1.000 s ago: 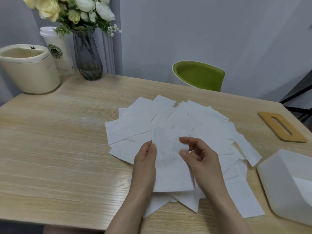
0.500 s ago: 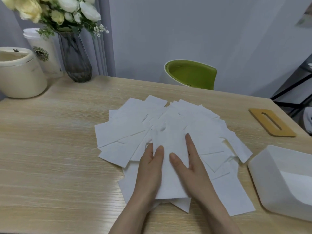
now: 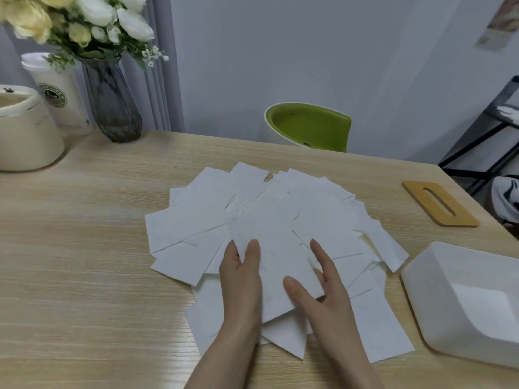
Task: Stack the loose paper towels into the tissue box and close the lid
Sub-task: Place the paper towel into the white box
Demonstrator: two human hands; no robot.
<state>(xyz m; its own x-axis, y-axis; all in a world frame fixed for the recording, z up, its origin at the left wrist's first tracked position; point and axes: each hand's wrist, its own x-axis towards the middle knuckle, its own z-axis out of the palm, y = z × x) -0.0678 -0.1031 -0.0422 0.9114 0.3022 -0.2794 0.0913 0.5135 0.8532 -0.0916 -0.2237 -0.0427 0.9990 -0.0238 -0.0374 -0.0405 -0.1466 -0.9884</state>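
Both hands, the left hand (image 3: 241, 279) and right hand (image 3: 325, 287), pinched one paper towel (image 3: 275, 265) atop the fanned pile. The box (image 3: 460, 301) sat at the table's right edge, the lid (image 3: 439, 203) behind it, a vase (image 3: 112, 102) at the far-left corner.

A light wood-grain table (image 3: 84, 262) carries, at its far left corner, a cream lidded container (image 3: 26, 133), a white takeaway cup (image 3: 60, 96) with a round green logo just behind it, and a dark glass vase (image 3: 111, 102) holding white and pale yellow flowers (image 3: 81, 21). Beyond the far edge of the table stands a chair (image 3: 309, 127) with a white shell and a green seat, before a plain grey wall (image 3: 309, 51). A black metal rack (image 3: 494, 127) stands at the right edge of the view.
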